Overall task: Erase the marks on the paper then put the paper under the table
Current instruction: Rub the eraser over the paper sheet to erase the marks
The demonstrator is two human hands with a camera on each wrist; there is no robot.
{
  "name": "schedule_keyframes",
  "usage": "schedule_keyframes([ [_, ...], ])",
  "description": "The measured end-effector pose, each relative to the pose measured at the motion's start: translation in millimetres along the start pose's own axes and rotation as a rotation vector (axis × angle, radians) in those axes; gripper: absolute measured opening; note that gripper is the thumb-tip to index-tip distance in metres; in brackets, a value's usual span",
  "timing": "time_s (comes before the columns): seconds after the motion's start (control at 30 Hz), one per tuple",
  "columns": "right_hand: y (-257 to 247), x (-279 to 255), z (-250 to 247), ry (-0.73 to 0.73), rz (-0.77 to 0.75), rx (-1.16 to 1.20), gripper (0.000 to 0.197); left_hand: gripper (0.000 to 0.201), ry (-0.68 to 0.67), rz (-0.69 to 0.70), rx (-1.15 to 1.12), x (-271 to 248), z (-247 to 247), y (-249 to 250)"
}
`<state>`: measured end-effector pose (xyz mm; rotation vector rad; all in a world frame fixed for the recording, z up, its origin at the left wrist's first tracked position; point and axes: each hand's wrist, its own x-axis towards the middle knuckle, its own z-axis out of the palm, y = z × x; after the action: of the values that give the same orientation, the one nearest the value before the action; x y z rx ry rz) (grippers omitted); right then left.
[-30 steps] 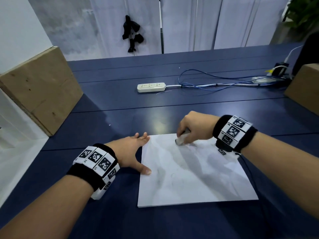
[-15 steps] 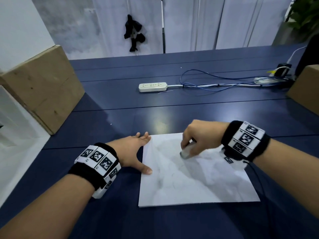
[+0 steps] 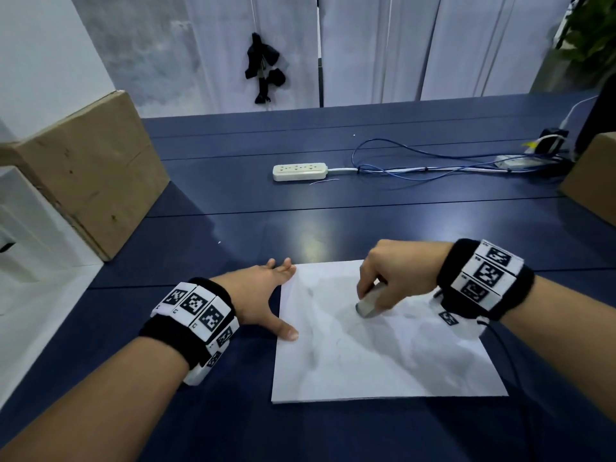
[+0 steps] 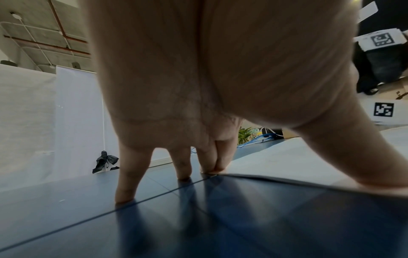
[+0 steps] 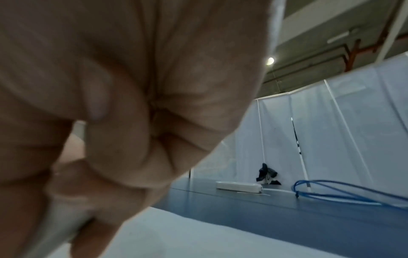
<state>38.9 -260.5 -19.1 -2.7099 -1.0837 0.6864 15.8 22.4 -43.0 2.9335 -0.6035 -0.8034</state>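
A white sheet of paper (image 3: 393, 358) with faint grey pencil marks lies on the dark blue table (image 3: 233, 411) in front of me. My right hand (image 3: 390, 278) grips a whitish eraser (image 3: 368, 303) and presses its end onto the paper's upper middle. My left hand (image 3: 266, 291) lies flat with fingers spread, pinning the paper's left edge; its thumb and forefinger tips sit on the sheet. In the left wrist view the straight fingers (image 4: 183, 164) press down at the paper (image 4: 287, 160) corner. In the right wrist view the curled fingers (image 5: 123, 157) hide most of the eraser (image 5: 57, 225).
A white power strip (image 3: 299, 171) with blue and white cables (image 3: 433, 165) lies further back on the table. Cardboard boxes stand at the left (image 3: 86, 175) and the right edge (image 3: 593, 181). White curtains hang behind the table.
My right hand has slid the eraser from the paper's top edge down toward its middle. The left hand has stayed put on the paper's edge.
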Motion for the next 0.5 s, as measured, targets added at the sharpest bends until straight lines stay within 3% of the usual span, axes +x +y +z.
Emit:
schedule_keyframes([
  [0.23,23.2,29.0,-18.0,0.226,0.136,-0.091,0.031,0.133,0.014,-0.002,-0.001,-1.8,0.0,1.3],
  [0.3,20.3,19.5,-11.3,0.215,0.085,-0.062,0.029,0.134,0.014,-0.001,0.001,-1.5,-0.2,1.4],
  [0.43,4.0,-2.3,2.0,0.031,0.010,0.012,0.040,0.133,0.018,0.000,0.011,-1.6,0.1,1.2],
  [0.5,6.6,4.5,-1.3,0.073,0.034,-0.018,0.039,0.133,0.016,0.002,0.012,-1.5,-0.1,1.8],
])
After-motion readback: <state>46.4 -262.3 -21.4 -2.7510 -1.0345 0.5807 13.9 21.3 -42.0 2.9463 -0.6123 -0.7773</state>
